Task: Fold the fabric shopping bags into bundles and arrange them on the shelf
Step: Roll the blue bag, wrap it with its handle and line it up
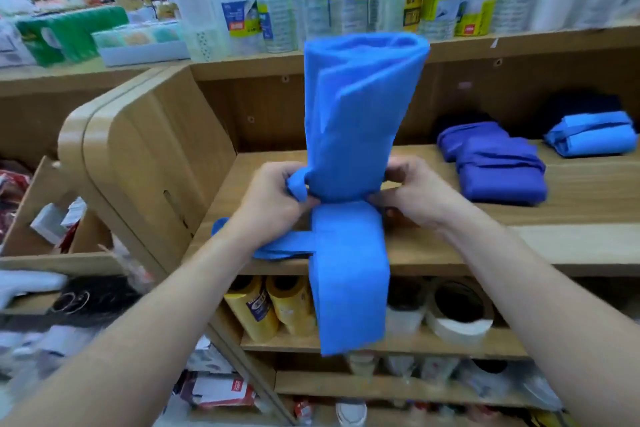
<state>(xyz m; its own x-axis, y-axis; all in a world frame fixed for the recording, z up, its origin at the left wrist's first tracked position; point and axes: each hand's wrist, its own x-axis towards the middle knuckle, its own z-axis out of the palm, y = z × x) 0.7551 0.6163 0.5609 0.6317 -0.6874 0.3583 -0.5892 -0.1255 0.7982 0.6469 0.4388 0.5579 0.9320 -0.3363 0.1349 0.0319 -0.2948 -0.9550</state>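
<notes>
A shop aisle of light wooden shelving, its upper tiers packed with blurred packaged goods, fills the view. The wooden shelf board [450, 239] carries the work. Over its front edge is a bright blue fabric shopping bag [353, 121], rolled into a long tube. The tube's upper part stands upright and its lower end hangs down past the board's edge.

At the bag's cinched middle, the left hand [273, 198] curls its fingers and thumb around a bunched loop of the bag's own fabric. The right hand [412, 191] grips the opposite side of that narrow waist with bent fingers. A flat blue strap [284, 243] of the bag trails out to its left, below the left wrist.

Right of the bag, on the same board, lies a dark blue folded fabric bundle [498, 166]. Further right of the bag rests a bright blue tied bundle [592, 133].

Below the bag, on the next tier down, stand two yellow plastic rolls [270, 305] to its left and a wide white tape roll [457, 312] to its right. Far to the bag's upper left sits a green wrapped pack [69, 31].
</notes>
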